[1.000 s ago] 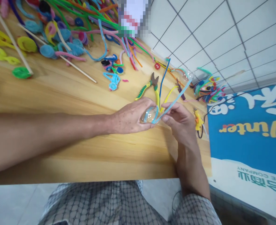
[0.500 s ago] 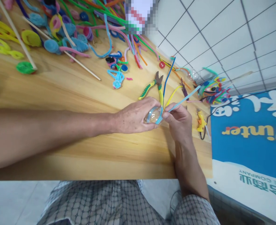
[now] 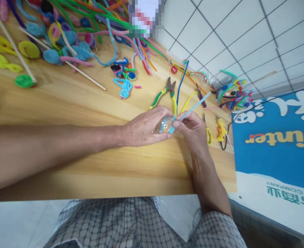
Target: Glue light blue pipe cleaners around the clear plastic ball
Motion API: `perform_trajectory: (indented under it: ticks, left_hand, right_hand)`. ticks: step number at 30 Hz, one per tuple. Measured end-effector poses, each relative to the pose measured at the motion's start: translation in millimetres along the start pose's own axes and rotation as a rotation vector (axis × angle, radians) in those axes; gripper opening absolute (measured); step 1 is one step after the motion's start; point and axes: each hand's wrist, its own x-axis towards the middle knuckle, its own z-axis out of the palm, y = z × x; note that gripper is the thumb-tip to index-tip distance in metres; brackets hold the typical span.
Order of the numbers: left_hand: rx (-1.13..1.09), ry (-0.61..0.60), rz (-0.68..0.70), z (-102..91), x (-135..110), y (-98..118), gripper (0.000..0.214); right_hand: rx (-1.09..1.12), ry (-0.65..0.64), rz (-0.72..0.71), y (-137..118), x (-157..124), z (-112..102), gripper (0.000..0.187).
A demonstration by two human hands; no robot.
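Observation:
My left hand (image 3: 148,127) is wrapped round a small clear plastic ball (image 3: 165,124), which has light blue pipe cleaner bands around it. Its fingers are partly hidden behind the ball. At the ball's right side, my right hand (image 3: 192,127) pinches a light blue pipe cleaner (image 3: 196,106) whose free end sticks out up and to the right. Just beyond the hands lie pliers (image 3: 171,90) with green and yellow handles, jaws pointing away. A dark blue pipe cleaner (image 3: 182,82) and a yellow one (image 3: 189,100) lie beside them.
Pipe cleaners and fuzzy shapes (image 3: 69,38) crowd the table's far left, with wooden sticks (image 3: 86,76) among them. Yellow-handled scissors (image 3: 209,135) and a yellow glue gun (image 3: 221,130) with a cord lie to the right. A bundle of colourful pieces (image 3: 233,94) stands by the tiled wall.
The light blue pipe cleaner's free end has come lower and left, with less of it sticking out. My right hand has shifted slightly left, and the scissors now show beside it.

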Motion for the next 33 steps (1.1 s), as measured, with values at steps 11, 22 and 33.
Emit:
perform_trajectory:
  ticks: [11,22,33]
  left_hand:
    - [0.008,0.014,0.008,0.3,-0.3,3.0,0.036]
    - [0.005,0.022,0.055,-0.2,-0.8,-0.1,0.04]
    - [-0.019,-0.022,-0.054,-2.9,-2.0,3.9,0.041]
  right_hand:
    - [0.047,-0.014,0.055,0.7,0.6,3.7,0.049]
    - [0.009,-0.033,0.016,1.7,-2.5,3.1,0.042]
    - [0.027,-0.047,-0.002,6.9,-1.7,1.7,0.043]
